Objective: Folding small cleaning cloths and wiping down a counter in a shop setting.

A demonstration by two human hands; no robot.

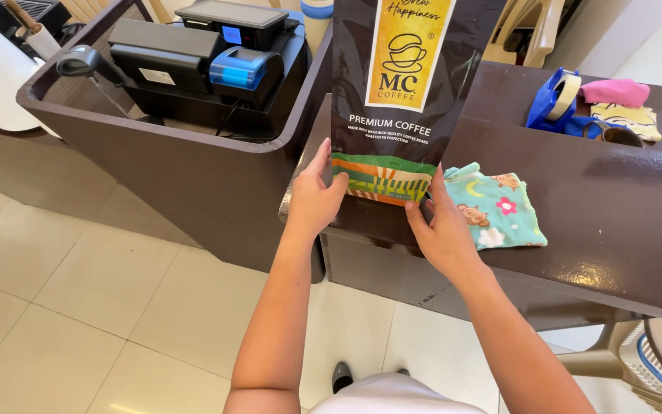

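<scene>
A tall dark brown coffee bag point(400, 84) with a yellow label panel stands upright on the brown counter point(614, 222). Its bottom edge carries a striped green and orange band. My left hand point(316, 195) grips the bag's lower left corner. On the other side, my right hand point(442, 230) presses against the lower right corner, fingers pointing up. A teal cloth point(503, 211) printed with bears and flowers lies flat on the counter, just right of my right hand.
A blue tape dispenser point(557, 100), a pink cloth point(614, 92) and a yellow cloth point(630, 119) sit at the back right. A black cash register with a receipt printer point(243, 69) and a handheld scanner point(78, 61) occupies the left counter. A plastic chair point(653, 360) stands at lower right.
</scene>
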